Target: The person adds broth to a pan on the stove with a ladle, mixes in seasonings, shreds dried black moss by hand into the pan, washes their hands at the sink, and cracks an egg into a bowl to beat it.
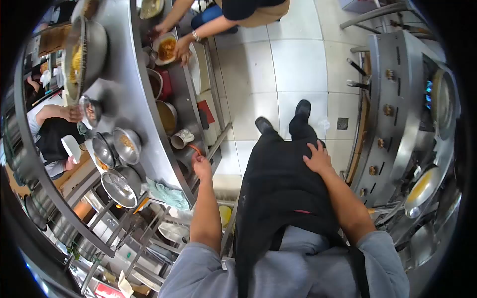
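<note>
My left hand (201,167) is closed at the edge of the steel counter's lower shelf. Its fingers are around the end of a thin orange-red handle (194,148); whatever the handle belongs to is not clear. Just beyond it a pale patterned mug (182,139) lies tilted on the shelf. Behind that stands a steel pot of brownish liquid (166,117). My right hand (318,158) rests on the black apron (283,184) over my thigh, fingers spread and holding nothing.
A co-worker's hands (184,48) are at a bowl of reddish food (167,48). Steel bowls (126,145) and a cloth (168,193) sit on the upper counter. Another person's hand (73,113) reaches a small bowl across it. On my right is a stove (392,119) with pans.
</note>
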Motion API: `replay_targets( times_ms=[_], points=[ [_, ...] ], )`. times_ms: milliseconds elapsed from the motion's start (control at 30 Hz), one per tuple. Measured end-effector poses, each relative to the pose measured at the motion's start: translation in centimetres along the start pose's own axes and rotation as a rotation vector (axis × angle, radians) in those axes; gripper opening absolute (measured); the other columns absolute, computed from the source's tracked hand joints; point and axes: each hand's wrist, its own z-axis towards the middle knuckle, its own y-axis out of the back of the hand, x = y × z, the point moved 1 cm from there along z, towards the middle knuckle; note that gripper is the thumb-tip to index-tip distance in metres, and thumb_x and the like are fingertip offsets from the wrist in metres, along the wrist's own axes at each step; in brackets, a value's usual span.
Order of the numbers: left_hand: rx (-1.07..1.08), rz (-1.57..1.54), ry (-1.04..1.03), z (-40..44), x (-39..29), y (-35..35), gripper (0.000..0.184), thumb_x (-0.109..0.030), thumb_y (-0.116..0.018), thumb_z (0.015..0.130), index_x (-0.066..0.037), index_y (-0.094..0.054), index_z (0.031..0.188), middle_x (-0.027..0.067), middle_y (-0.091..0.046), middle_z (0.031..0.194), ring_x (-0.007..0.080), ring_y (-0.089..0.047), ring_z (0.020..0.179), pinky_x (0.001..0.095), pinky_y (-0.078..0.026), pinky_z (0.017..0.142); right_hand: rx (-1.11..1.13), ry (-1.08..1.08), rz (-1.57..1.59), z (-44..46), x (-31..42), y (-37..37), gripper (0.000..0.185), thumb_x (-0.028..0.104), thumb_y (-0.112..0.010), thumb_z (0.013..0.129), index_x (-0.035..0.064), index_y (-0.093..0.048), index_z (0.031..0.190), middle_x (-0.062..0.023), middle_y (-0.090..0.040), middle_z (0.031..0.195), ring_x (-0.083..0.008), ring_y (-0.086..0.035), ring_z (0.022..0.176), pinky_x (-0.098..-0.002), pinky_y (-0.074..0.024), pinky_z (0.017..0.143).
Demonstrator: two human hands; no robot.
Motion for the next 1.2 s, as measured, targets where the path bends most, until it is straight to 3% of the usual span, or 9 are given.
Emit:
replay_targets(
  times_ms=[33,100,200,300,433,867,1033,1067,1200],
  points=[
    [0.004,0.019,0.022,0.2,0.8,-0.1,0.037,-0.012,-0.053,0.089,0.000,-0.057,0.124,0.0212,-0.067,0.105,0.0348,-0.064,0.096,0.0439,-0.048,0.087,0.029,0.003,-0.006,1.3,0.2,0.1,0.062,0.043,-0.065,0.085,0.0181,-0.049,0.139,-0.0148,-0.035,0.152,-0.0394,-0.042,0.133,-0.0493,-0.0421,0.105],
    [-0.347,0.124,-0.170,0.4,1.8,0.5,0.030,-0.009,-0.048,0.092,0.000,-0.058,0.120,0.0228,-0.065,0.110,0.0348,-0.063,0.102,0.0425,-0.048,0.088,0.099,-0.046,-0.061,3.6,0.4,0.2,0.066,0.046,-0.062,0.085,0.0213,-0.045,0.143,-0.0144,-0.029,0.156,-0.0406,-0.040,0.134,-0.0516,-0.0422,0.105],
    [-0.407,0.037,0.018,0.7,2.0,2.7,0.027,-0.006,-0.044,0.095,0.001,-0.059,0.116,0.0245,-0.063,0.115,0.0371,-0.061,0.106,0.0433,-0.047,0.091,0.081,-0.043,-0.040,4.7,0.3,-0.2,0.062,0.043,-0.064,0.085,0.0197,-0.049,0.140,-0.0156,-0.034,0.153,-0.0401,-0.042,0.133,-0.0505,-0.0427,0.105],
    [-0.533,-0.043,-0.002,4.9,6.2,2.4,0.027,-0.010,-0.043,0.097,0.001,-0.059,0.115,0.0234,-0.063,0.118,0.0390,-0.060,0.108,0.0446,-0.046,0.093,0.033,-0.017,-0.034,5.0,0.0,-1.0,0.057,0.040,-0.065,0.084,0.0185,-0.053,0.136,-0.0164,-0.040,0.148,-0.0402,-0.044,0.130,-0.0495,-0.0433,0.104],
    [-0.523,0.186,0.088,8.8,12.2,2.0,0.034,-0.015,-0.045,0.097,0.001,-0.057,0.126,0.0220,-0.060,0.126,0.0365,-0.057,0.116,0.0414,-0.045,0.098,-0.040,0.053,-0.030,5.1,-0.7,-1.9,0.053,0.037,-0.067,0.083,0.0183,-0.056,0.131,-0.0161,-0.043,0.145,-0.0408,-0.046,0.128,-0.0488,-0.0446,0.103],
    [-0.361,-0.415,0.475,9.7,10.2,2.6,0.050,-0.031,-0.061,0.089,-0.006,-0.056,0.132,0.0142,-0.056,0.132,0.0297,-0.056,0.115,0.0431,-0.045,0.092,-0.008,0.083,-0.174,6.5,2.1,-4.6,0.049,0.035,-0.068,0.083,0.0152,-0.059,0.127,-0.0171,-0.046,0.142,-0.0400,-0.048,0.126,-0.0488,-0.0443,0.102],
    [-0.209,-0.493,0.538,7.7,5.1,4.4,0.061,-0.028,-0.065,0.088,-0.009,-0.044,0.143,0.0157,-0.048,0.137,0.0330,-0.054,0.117,0.0475,-0.045,0.098,-0.040,0.380,0.093,8.7,11.1,-7.5,0.045,0.029,-0.067,0.082,0.0139,-0.061,0.124,-0.0173,-0.050,0.139,-0.0387,-0.049,0.127,-0.0504,-0.0438,0.102],
    [-0.237,-0.410,0.547,8.0,5.4,4.3,0.058,-0.031,-0.064,0.087,-0.011,-0.049,0.139,0.0122,-0.057,0.124,0.0245,-0.056,0.107,0.0373,-0.046,0.085,0.036,0.445,0.165,8.5,14.8,-7.5,0.042,0.026,-0.067,0.082,0.0114,-0.062,0.121,-0.0168,-0.052,0.137,-0.0364,-0.052,0.124,-0.0496,-0.0454,0.100],
    [-0.153,-0.363,0.432,8.2,6.8,4.1,0.058,-0.029,-0.063,0.087,-0.012,-0.048,0.140,0.0118,-0.056,0.125,0.0231,-0.057,0.106,0.0359,-0.047,0.082,0.275,0.716,0.332,7.1,27.5,-10.5,0.045,0.022,-0.064,0.085,0.0081,-0.058,0.127,-0.0160,-0.056,0.131,-0.0344,-0.055,0.119,-0.0460,-0.0465,0.100]
  ],
)
